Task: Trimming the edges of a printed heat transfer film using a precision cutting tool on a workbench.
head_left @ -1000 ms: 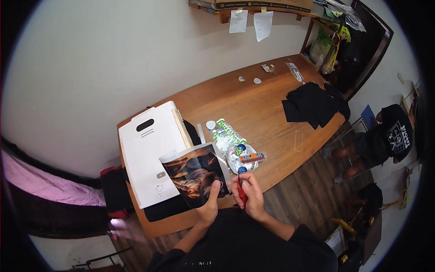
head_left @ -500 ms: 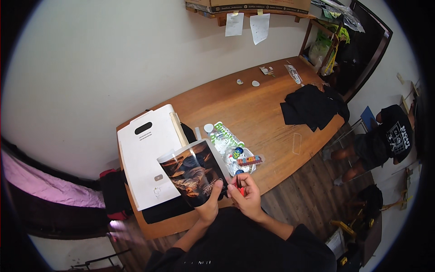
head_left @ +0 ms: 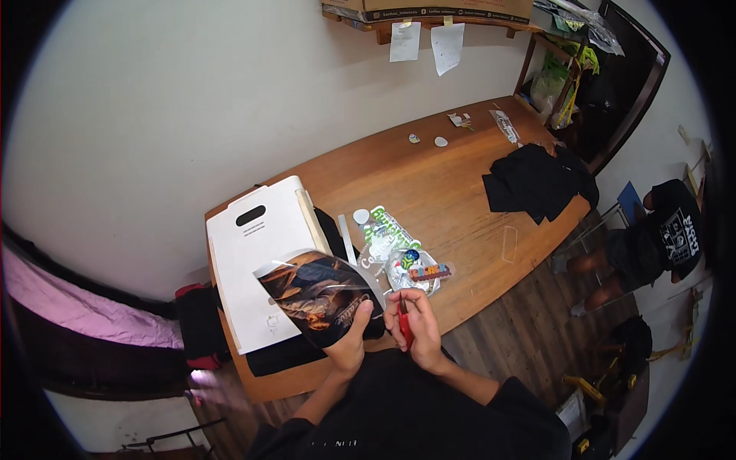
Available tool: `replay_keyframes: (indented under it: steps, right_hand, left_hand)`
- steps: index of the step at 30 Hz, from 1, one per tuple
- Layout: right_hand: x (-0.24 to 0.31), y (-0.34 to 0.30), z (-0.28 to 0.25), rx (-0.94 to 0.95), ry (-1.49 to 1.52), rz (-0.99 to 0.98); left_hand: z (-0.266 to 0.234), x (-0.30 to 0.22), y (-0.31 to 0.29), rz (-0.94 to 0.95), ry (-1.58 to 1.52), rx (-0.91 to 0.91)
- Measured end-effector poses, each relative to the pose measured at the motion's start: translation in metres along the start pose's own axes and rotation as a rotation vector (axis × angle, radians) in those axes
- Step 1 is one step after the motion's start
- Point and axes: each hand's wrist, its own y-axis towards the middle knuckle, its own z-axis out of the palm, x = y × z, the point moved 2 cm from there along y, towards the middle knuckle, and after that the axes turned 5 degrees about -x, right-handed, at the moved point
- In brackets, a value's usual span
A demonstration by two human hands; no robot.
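Note:
My left hand (head_left: 350,341) grips the lower right side of a glossy printed film sheet (head_left: 318,295), thumb on top. The sheet has a dark picture in brown and orange, a clear margin, and curls at its edges. In my right hand (head_left: 415,326) are red-handled scissors (head_left: 405,325), fingers wrapped round them close to the sheet's right edge; the blades are mostly hidden. Just beyond both hands lie cut-out stickers: a green-and-white lettered piece (head_left: 392,228), a multicoloured lettered piece (head_left: 429,271) and a round blue-green one (head_left: 410,259).
A white flat panel with a black oval slot (head_left: 264,268) lies on the table's left. Black folded cloth (head_left: 529,180) rests at the right end of the wooden table (head_left: 429,176). Small scraps (head_left: 441,142) lie farther back. Another person (head_left: 663,234) is at the right.
The scissors and my right hand have drawn slightly away from the sheet's edge. The sheet has tilted and bent lower in my left hand. The whole view has shifted slightly.

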Motion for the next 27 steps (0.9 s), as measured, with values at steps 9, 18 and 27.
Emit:
replay_keyframes:
  steps: [9,18,27]
  right_hand:
    - [-0.017,-0.015,0.011,-0.045,-0.122,-0.054]
    - [-0.018,-0.020,0.012,-0.087,-0.122,-0.077]
    - [-0.019,-0.023,0.015,-0.079,-0.093,-0.061]
  left_hand:
    - [0.004,0.003,-0.010,-0.027,-0.137,-0.024]
    - [0.006,0.004,-0.017,-0.058,-0.145,-0.022]
    - [-0.002,0.010,-0.028,0.019,-0.089,0.041]
